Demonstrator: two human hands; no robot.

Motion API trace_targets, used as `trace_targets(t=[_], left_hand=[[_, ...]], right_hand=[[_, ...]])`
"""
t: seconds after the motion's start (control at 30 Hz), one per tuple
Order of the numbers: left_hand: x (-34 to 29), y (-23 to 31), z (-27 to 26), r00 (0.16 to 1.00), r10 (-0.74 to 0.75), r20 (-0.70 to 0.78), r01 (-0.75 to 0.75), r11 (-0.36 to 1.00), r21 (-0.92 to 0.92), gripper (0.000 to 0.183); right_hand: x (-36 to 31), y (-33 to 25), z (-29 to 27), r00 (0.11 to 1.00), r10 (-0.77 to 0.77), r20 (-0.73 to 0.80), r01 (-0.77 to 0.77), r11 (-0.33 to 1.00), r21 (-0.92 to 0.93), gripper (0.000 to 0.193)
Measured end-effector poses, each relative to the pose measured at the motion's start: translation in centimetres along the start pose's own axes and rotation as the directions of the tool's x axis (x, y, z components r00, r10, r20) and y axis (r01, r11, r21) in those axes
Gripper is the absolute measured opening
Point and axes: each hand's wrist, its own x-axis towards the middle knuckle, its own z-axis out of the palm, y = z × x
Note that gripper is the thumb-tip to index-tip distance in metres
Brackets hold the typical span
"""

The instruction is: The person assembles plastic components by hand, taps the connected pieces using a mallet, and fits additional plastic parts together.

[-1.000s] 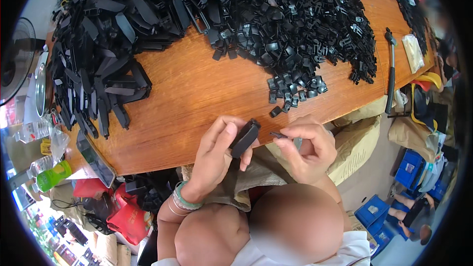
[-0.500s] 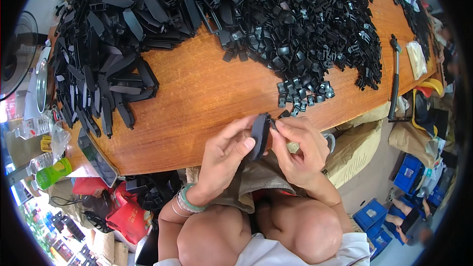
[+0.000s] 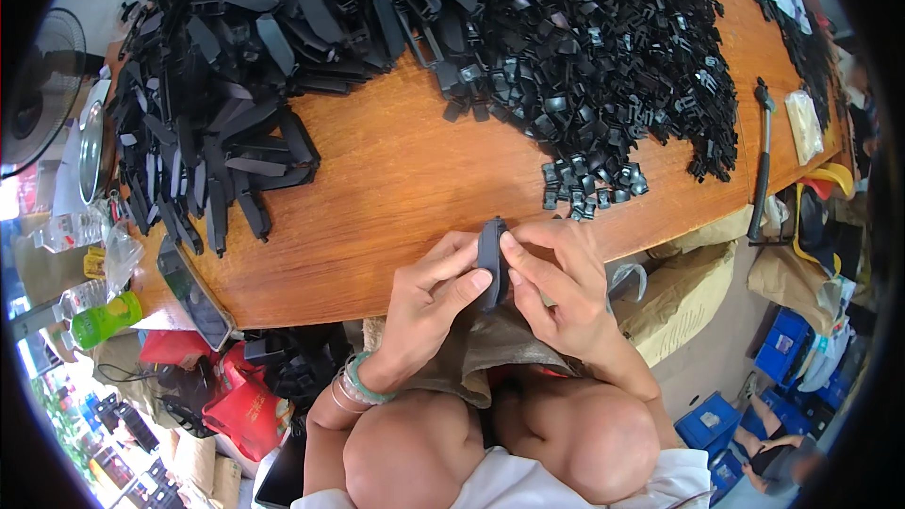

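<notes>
Near the table's front edge, my left hand [image 3: 421, 297] grips a long black plastic part [image 3: 489, 250] between thumb and fingers. The part stands nearly upright, its narrow end pointing away from me. My right hand [image 3: 567, 292] is closed against the part's right edge, with the thumb pressing near its upper end. Any small piece under the right fingertips is hidden. Beyond my hands lies a pile of small black plastic clips [image 3: 592, 179], with a few strays close to the right fingers. A heap of similar long black parts [image 3: 222, 155] covers the far left of the table.
The wooden table [image 3: 396, 151] curves around in front of me. A black-handled tool [image 3: 762, 160] and a pale packet [image 3: 800, 127] lie at its right. A phone [image 3: 193, 292] rests on the left edge, beside a green bottle [image 3: 106, 319]. Brown paper sacks [image 3: 683, 306] stand below right.
The small dark piece seen at my right fingertips is now covered by them. My right hand has shifted slightly left against the long part, which has turned more upright. The view has moved a little.
</notes>
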Motion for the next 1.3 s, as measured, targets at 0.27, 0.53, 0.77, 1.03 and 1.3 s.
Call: trace_targets(t=[0.27, 0.53, 0.77, 1.03, 1.3], left_hand=[[-0.8, 0.1, -1.8, 0.995, -0.099, 0.033, 0.104, 0.952, -0.288, 0.035], [-1.6, 3.6, -5.1, 0.972, 0.206, 0.113, -0.235, 0.853, 0.466, 0.026], [2.4, 12.9, -24.1, 0.285, 0.957, -0.052, 0.042, 0.042, 0.998, 0.029], [10.1, 14.2, -37.5, 0.553, 0.784, -0.281, 0.321, 0.110, 0.941, 0.055], [10.5, 12.0, -29.3, 0.552, 0.769, -0.324, 0.017, 0.378, 0.926, 0.069]], right_hand=[[0.9, 0.0, 1.6, 0.998, -0.052, 0.029, 0.050, 0.995, 0.081, 0.045], [2.4, 0.3, 2.0, 0.985, -0.130, 0.117, 0.117, 0.986, 0.119, 0.040], [3.3, 0.2, 1.3, 0.992, 0.045, 0.121, -0.003, 0.946, -0.324, 0.049], [5.7, -4.3, 6.5, 0.907, -0.276, 0.319, 0.318, 0.944, -0.086, 0.052], [7.5, -5.7, 11.7, 0.772, -0.457, 0.443, 0.535, 0.842, -0.064, 0.064]])
